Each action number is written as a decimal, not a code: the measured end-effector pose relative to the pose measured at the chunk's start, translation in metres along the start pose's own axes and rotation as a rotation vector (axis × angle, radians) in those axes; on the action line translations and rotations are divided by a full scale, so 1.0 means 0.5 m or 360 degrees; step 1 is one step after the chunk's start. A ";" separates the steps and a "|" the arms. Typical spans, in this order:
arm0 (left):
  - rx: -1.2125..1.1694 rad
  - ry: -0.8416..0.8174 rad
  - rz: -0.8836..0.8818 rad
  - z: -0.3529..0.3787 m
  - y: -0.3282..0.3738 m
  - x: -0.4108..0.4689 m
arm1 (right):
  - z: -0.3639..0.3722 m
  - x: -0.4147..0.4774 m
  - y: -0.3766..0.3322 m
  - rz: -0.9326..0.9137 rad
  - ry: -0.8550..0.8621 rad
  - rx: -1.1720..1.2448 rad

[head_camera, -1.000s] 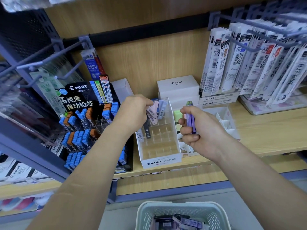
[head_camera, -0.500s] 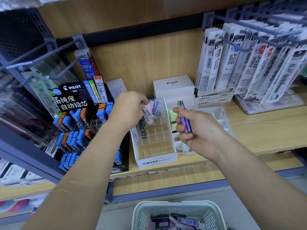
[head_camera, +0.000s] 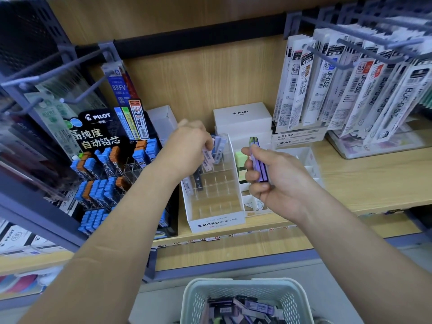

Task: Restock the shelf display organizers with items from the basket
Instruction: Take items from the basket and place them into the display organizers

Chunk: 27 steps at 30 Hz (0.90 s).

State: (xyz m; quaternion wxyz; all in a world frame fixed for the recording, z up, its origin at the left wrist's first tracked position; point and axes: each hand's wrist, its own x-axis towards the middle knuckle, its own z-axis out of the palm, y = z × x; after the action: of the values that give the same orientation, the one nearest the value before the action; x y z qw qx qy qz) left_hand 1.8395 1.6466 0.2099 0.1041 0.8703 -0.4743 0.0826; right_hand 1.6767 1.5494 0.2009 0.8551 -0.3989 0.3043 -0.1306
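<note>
Head view, single moment.

- Left hand, centre of the frame: fingers are curled down over a small bunch of pale cases, pinched at their upper ends. The bunch is tilted into the rear rows of the clear organizer, which is labelled "MONO graph MG". The fingertips themselves are hidden behind the hand.
- Right hand, just right of centre: fingers and thumb are clamped round a stack of purple cases, held upright, beside the organizer's right wall and apart from it.
- The organizer is seen on the wooden shelf; its front and middle compartments hold nothing, and a few dark and pale cases stand along its left side.
- Basket, bottom centre of the frame: more purple and dark cases are piled inside.
- Left of the frame: black PILOT lead display with blue and orange boxes.
- Upper right: hanging refill packs on hooks. A white PILOT box is noted behind the organizer.
</note>
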 end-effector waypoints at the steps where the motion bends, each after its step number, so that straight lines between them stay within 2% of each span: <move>1: -0.0003 0.0021 0.0012 -0.003 -0.004 0.001 | 0.000 0.000 0.000 0.0001 -0.0002 0.0000; 6: -0.0021 0.0111 -0.0003 -0.021 -0.033 0.006 | -0.003 0.000 -0.003 -0.0003 -0.0016 0.0006; 12: 0.0034 -0.0021 -0.0001 -0.007 -0.025 -0.002 | 0.001 -0.002 -0.002 -0.0017 -0.0026 -0.0015; 18: -0.0090 0.0224 -0.0085 -0.004 -0.024 -0.004 | 0.002 -0.004 -0.001 -0.0029 -0.0033 -0.0050; 27: -0.0325 0.0261 -0.0157 0.005 -0.016 -0.017 | 0.014 -0.014 0.002 -0.0031 -0.0067 -0.0173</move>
State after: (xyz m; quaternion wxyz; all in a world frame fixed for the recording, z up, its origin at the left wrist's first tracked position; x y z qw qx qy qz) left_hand 1.8418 1.6570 0.2047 0.2345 0.8678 -0.4267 0.0996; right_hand 1.6757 1.5575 0.2064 0.8371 -0.4504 0.2889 -0.1138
